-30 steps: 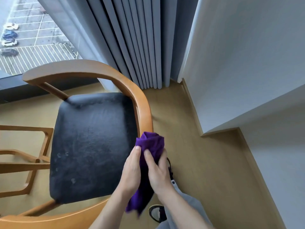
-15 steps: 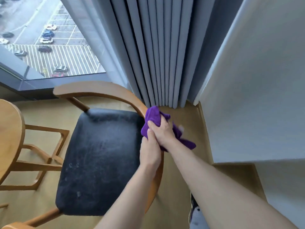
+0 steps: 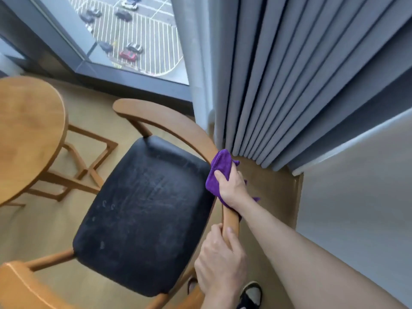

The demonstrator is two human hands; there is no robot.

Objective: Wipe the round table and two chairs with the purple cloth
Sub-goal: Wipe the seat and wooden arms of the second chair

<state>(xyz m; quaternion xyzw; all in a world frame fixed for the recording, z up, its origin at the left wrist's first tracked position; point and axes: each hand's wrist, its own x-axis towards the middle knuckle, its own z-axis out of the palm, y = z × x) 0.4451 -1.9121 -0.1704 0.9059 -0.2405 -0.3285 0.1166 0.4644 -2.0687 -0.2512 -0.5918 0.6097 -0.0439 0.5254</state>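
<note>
Cloth [image 3: 219,169] purple, bunched over chair rail [image 3: 169,121].

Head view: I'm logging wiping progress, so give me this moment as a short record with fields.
cloth: purple cloth wrapped over the chair's curved wooden backrest rail
right hand: right hand grips the cloth against the rail
left hand: left hand holds the rail bare, nearer the camera
seat: black seat, scuffed, nothing on it
table: round table to the chair's left, untouched
backdrop: grey curtain, window
</note>
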